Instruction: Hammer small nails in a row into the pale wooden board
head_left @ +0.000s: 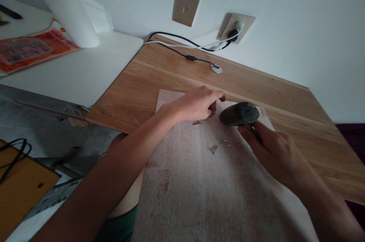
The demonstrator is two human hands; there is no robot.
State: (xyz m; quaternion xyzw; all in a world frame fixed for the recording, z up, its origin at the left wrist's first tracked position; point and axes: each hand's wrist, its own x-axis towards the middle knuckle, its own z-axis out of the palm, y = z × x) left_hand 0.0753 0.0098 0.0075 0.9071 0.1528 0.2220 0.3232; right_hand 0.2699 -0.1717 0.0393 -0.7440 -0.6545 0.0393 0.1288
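Note:
A pale plywood board (199,188) lies across my lap and onto the wooden table (148,82). My left hand (194,105) rests on the board's far end, its fingers pinched on a small nail (213,111) held upright. My right hand (270,147) grips the handle of a dark hammer (239,114), whose head hovers just right of the pinched nail. Several loose nails (218,145) lie on the board between the hands, and one more nail (196,123) lies under my left hand.
A black cable (182,53) and a white cable run from a wall socket (236,27) across the table to a small metal disc (216,68). A white shelf (85,70) with a white paper cone and an orange leaflet stands left. Clutter covers the floor.

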